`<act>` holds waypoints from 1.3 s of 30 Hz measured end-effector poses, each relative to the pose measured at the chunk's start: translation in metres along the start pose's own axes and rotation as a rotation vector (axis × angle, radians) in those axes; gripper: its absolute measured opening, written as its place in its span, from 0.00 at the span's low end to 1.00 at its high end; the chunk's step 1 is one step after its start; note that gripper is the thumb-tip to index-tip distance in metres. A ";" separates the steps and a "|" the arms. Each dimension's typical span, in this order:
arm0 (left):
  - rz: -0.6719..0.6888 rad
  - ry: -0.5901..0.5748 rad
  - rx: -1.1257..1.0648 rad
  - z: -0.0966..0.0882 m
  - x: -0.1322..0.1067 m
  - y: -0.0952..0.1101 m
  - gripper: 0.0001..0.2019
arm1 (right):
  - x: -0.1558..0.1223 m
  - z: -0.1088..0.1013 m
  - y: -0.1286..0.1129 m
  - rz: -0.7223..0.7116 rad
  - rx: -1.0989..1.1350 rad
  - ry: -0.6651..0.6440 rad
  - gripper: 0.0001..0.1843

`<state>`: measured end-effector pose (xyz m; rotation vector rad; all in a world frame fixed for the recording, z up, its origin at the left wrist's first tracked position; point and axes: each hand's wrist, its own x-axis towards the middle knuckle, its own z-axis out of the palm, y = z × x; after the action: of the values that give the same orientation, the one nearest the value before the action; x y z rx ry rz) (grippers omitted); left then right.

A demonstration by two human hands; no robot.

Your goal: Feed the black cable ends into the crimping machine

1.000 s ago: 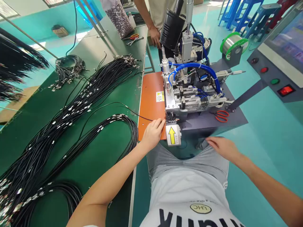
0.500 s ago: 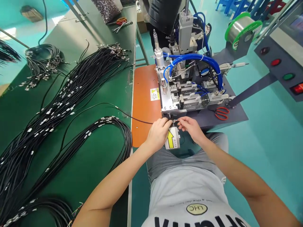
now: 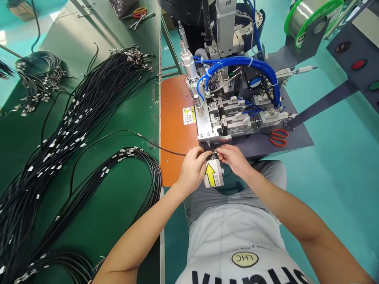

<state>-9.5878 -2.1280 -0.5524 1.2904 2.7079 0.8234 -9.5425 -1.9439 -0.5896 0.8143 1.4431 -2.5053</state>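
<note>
My left hand (image 3: pixel 193 166) is closed on the end of a black cable (image 3: pixel 173 152), which trails left across the orange plate onto the green table. My right hand (image 3: pixel 232 158) pinches at a small metallic connector (image 3: pixel 215 151) on that cable's end, its fingertips almost meeting the left ones. Both hands are at the front edge of a bench machine (image 3: pixel 209 126), just below its metal front block. Under my fingers sits a white box with a yellow arrow (image 3: pixel 213 174). Fingers partly hide the connector.
Bundles of black cables (image 3: pixel 89 98) with white tags cover the green table (image 3: pixel 118 213) on the left. Red-handled scissors (image 3: pixel 278 137) lie on the machine base. A solder wire spool (image 3: pixel 314 17) and a control box (image 3: pixel 355 59) stand at the right.
My right hand has come slightly left, closer to my left hand, and the connector now sits between both sets of fingertips. The whole view has shifted a little with my head.
</note>
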 end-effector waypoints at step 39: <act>-0.053 0.124 0.122 0.009 -0.021 -0.033 0.28 | 0.023 -0.017 -0.006 0.078 0.069 -0.073 0.13</act>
<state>-9.5958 -2.1562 -0.5801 1.2207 2.9177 0.7687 -9.5578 -1.9237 -0.6037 0.7660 1.2837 -2.5109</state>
